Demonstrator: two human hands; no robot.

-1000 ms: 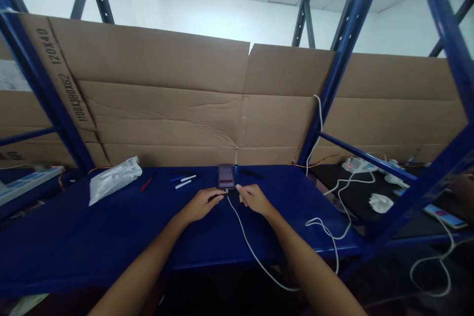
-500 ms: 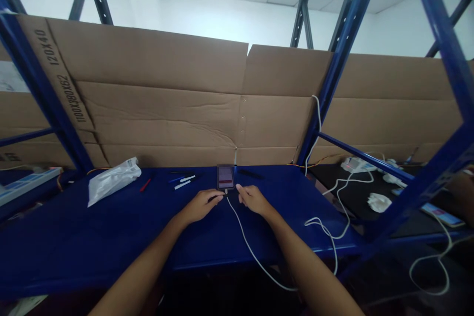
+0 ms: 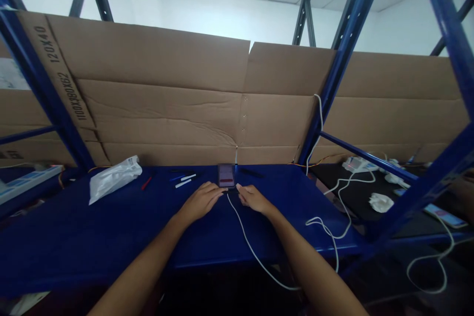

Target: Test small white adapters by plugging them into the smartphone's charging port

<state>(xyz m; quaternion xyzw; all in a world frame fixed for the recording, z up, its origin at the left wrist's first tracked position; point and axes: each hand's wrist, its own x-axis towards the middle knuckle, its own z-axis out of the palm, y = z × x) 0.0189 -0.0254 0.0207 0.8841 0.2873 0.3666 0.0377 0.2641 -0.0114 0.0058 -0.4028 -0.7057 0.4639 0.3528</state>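
Observation:
A phone (image 3: 226, 176) with a lit screen lies on the blue table (image 3: 122, 237) against the cardboard. Just in front of it, a thin dark object (image 3: 232, 191), too small to name for certain, stretches between my hands. My left hand (image 3: 203, 201) is closed with thumb and fingers pinching its left end. My right hand (image 3: 254, 197) is curled, thumb up, at its right end and appears to grip it. A white cable (image 3: 242, 232) runs from near the phone's lower edge down over the table's front edge.
Several pens, including white-capped pens (image 3: 182, 183) and a red pen (image 3: 146, 183), lie left of the phone. A white plastic bag (image 3: 114, 177) rests farther left. Blue rack posts (image 3: 335, 79) frame the cardboard (image 3: 166, 69). Cables and crumpled tissue (image 3: 380, 202) lie on the right.
My left hand has turned flatter over the thin dark object, which now reaches across to my right hand. The right hand has hardly moved.

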